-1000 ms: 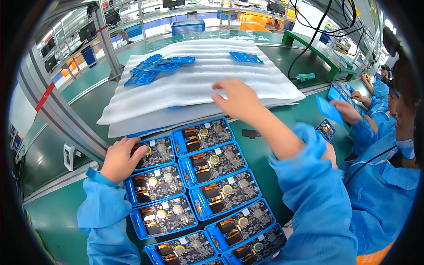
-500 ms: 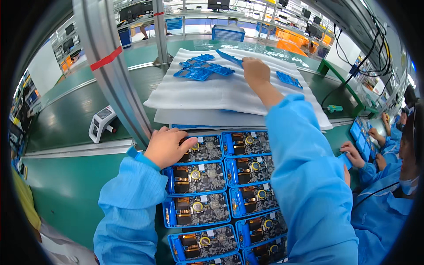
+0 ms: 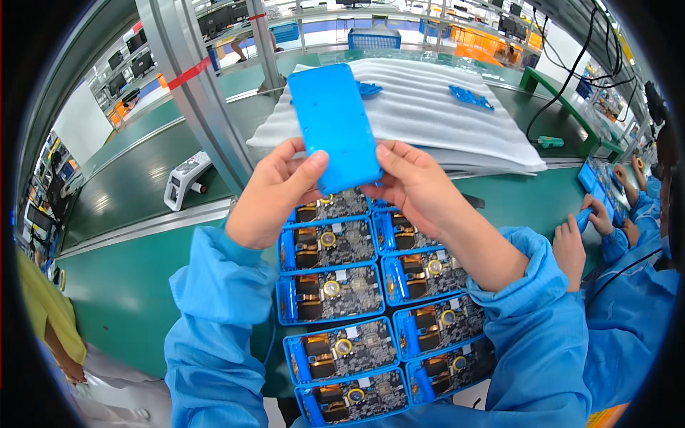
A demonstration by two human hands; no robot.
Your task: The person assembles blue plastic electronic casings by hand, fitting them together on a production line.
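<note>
Basically, left hand [image 3: 273,191] and right hand [image 3: 414,182] held blue housing cover [image 3: 334,125] clamped between fingers near circuit boards [image 3: 351,291]; apparently handling step, next move likely needed even grip.

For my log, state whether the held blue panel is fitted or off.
Off: left hand and right hand hold the blue panel raised above open cases.

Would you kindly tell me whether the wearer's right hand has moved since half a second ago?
Yes: the right hand has drawn back, from over the white foam sheet's middle to about its near edge.
</note>
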